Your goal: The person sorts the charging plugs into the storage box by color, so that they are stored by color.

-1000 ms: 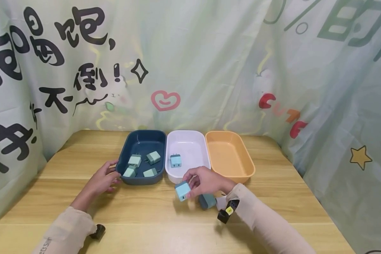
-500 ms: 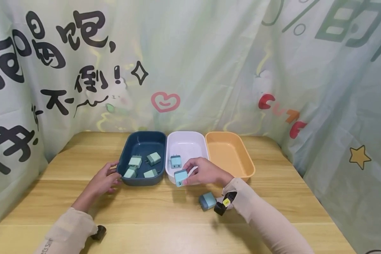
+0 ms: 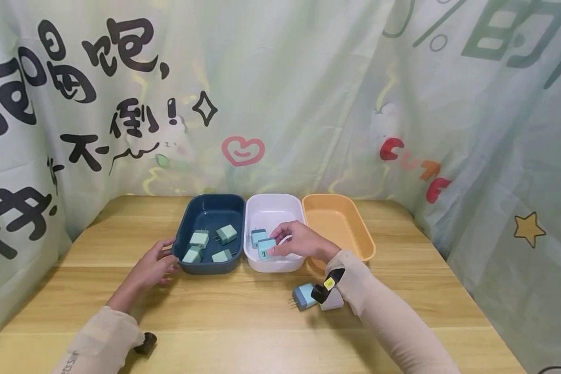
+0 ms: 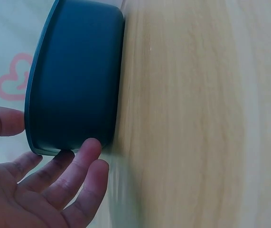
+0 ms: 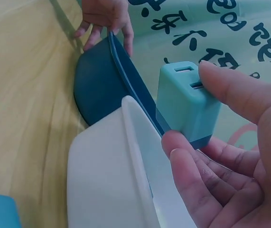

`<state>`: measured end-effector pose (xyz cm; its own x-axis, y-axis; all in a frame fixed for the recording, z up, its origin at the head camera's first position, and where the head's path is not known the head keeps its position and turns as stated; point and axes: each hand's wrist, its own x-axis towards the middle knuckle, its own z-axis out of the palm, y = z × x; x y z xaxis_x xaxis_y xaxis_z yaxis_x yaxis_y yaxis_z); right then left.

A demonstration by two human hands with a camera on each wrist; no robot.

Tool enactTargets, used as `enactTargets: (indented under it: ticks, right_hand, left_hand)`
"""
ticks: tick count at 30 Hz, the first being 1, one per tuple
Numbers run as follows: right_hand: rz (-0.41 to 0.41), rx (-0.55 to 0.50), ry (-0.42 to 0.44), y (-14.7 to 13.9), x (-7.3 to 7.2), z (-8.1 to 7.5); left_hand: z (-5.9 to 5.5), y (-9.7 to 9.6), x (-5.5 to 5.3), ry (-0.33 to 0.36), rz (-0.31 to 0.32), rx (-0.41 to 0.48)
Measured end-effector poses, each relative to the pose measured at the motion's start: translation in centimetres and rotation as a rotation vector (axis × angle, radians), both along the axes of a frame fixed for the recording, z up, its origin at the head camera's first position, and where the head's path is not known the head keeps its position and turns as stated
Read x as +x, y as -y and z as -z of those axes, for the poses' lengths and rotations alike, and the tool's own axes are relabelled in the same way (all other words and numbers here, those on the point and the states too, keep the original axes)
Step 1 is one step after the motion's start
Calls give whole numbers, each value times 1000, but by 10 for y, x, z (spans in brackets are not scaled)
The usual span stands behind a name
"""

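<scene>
My right hand (image 3: 301,240) pinches a light blue USB charger plug (image 5: 185,99) between thumb and fingers, its two ports showing in the right wrist view. The plug is over the white bin (image 3: 285,264), where another light blue charger plug (image 3: 258,237) lies. At the left, my left hand (image 3: 151,265) holds the corner of the dark blue bin (image 4: 76,71), thumb at the rim and fingers against the outer wall. Several pale green charger plugs (image 3: 226,234) lie inside the dark blue bin.
An orange bin (image 3: 338,223) stands right of the white one, all three in a row on the wooden table (image 3: 224,332). Below my right wrist lie a blue charger plug (image 3: 304,296) and a white block-shaped piece (image 3: 332,301). A printed curtain (image 3: 299,104) hangs behind.
My right hand has moved away from me with the light blue charger plug, from in front of the white bin to over it. My left hand stays at the dark blue bin.
</scene>
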<state>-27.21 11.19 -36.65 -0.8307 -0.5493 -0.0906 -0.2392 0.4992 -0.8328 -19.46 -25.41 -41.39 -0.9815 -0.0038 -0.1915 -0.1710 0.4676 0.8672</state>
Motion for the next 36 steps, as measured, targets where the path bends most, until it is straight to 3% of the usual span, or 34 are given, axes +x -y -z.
enactTargets:
  ticks: [9,36]
  right_hand:
    - [50,-52,60,3,-12,-4]
    - [102,-132,156,9,-56,7]
  left_hand:
    - [-1,1,-1,-3,1,5]
    - [4,0,-1,-6,-15,10]
